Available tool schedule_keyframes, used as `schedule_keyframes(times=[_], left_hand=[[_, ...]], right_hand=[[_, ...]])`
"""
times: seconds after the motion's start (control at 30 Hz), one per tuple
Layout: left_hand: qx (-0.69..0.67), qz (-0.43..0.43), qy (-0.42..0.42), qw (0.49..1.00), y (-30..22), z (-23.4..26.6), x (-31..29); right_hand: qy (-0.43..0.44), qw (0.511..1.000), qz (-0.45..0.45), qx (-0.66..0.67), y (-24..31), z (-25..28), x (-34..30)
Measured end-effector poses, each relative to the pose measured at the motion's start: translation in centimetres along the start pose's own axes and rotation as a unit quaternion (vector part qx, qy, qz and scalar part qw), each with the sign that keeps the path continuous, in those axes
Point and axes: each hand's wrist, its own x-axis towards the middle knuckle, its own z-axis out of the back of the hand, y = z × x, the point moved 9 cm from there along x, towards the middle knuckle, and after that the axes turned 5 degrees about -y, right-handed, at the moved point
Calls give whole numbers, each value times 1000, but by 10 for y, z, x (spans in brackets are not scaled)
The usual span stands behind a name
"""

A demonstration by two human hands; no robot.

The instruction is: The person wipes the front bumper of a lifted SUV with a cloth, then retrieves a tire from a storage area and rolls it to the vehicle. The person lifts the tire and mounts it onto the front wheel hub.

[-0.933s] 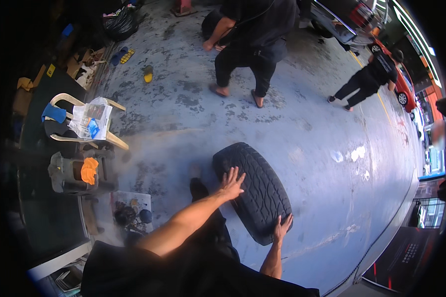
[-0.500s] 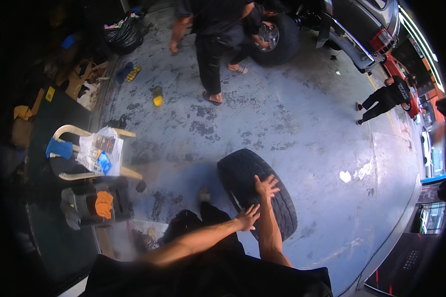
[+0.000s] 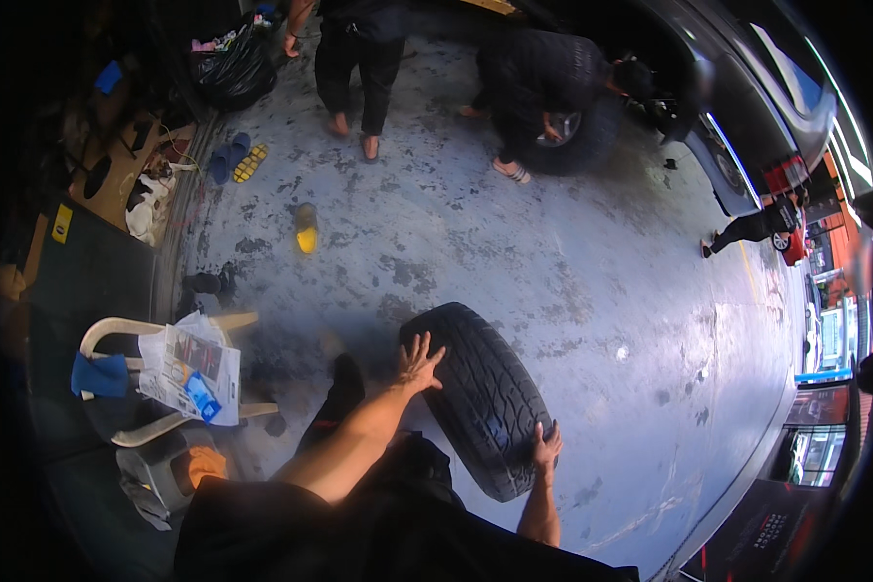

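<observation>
A black tire (image 3: 485, 398) stands on its tread on the floor before me, leaning slightly. My left hand (image 3: 420, 366) rests against its upper left edge, fingers spread and thumb out over the tread. On the tire's near right side lies my right hand (image 3: 547, 446), its fingers extended along the tread. Neither hand wraps round the tire. Its far sidewall is hidden from view.
A chair (image 3: 116, 330) with newspapers (image 3: 189, 364) stands to my left, beside an orange cloth (image 3: 206, 466). Slippers (image 3: 306, 230) lie farther off. A person (image 3: 543, 92) crouches at another wheel (image 3: 560, 131), near a vehicle (image 3: 727, 107); another person (image 3: 359, 68) stands beyond.
My left hand has moved up to the tire's left edge, and my right hand down to its near right side. The standing person has moved left; the crouching person is now more in view.
</observation>
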Motion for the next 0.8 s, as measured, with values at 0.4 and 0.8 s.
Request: schedule_keyframes(times=[0.4,0.8], left_hand=[[-172,-466,-250,831,-21,171,-24],[41,-217,180,959,256,371,286]], right_hand=[[-82,988,-116,-56,534,-185,67],[-168,984,-53,-11,586,-117,90]])
